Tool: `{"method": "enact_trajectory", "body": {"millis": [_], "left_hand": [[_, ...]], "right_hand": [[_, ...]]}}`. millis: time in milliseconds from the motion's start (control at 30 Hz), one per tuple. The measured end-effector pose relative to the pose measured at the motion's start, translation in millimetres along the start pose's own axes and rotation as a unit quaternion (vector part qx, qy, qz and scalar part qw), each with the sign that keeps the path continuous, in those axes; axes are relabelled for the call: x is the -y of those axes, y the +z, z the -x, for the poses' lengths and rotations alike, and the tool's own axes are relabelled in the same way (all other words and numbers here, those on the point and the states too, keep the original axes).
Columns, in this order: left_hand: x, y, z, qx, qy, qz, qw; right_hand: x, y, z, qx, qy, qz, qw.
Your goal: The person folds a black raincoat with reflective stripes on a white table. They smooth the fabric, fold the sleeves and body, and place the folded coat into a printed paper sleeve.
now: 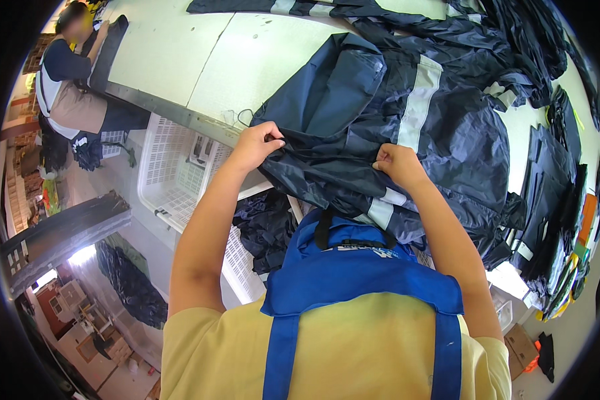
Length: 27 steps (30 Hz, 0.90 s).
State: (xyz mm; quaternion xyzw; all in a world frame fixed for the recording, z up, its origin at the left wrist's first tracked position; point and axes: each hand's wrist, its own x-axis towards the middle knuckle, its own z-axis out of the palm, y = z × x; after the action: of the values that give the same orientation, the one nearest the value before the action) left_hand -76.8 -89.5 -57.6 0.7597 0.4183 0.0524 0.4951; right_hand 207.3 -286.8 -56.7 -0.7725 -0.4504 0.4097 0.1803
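A dark navy jacket (453, 147) with a hood and pale reflective bands lies spread over the table's near edge. Its hood (320, 87) points away to the upper left. My left hand (260, 144) pinches the fabric beside the hood, close to a thin dark cord loop. Farther right, my right hand (398, 163) has its fingers closed on the same jacket, just below the reflective band. Between both hands the cloth lies in long folds. Part of the jacket hangs down over the front edge toward my blue apron (367, 267).
White plastic crates (173, 167) stand below the table edge, one near dark bundled cloth (265, 223). More dark garments (547, 193) are piled along the table's right side. Another person (73, 80) handles dark cloth at the far left. The pale tabletop (180, 47) extends beyond the jacket.
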Motion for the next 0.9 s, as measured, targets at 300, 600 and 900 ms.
{"method": "enact_trajectory", "body": {"millis": [300, 600, 900], "left_hand": [[28, 8, -2, -0.045, 0.024, 0.068, 0.996], [10, -3, 20, -0.042, -0.066, 0.097, 0.992], [-97, 49, -5, 0.014, 0.151, -0.333, 0.931]], "right_hand": [[-11, 5, 4, -0.028, -0.032, -0.017, 0.999], [-119, -91, 158, -0.55, 0.056, 0.084, 0.829], [-298, -128, 252, -0.399, 0.32, -0.025, 0.859]]}}
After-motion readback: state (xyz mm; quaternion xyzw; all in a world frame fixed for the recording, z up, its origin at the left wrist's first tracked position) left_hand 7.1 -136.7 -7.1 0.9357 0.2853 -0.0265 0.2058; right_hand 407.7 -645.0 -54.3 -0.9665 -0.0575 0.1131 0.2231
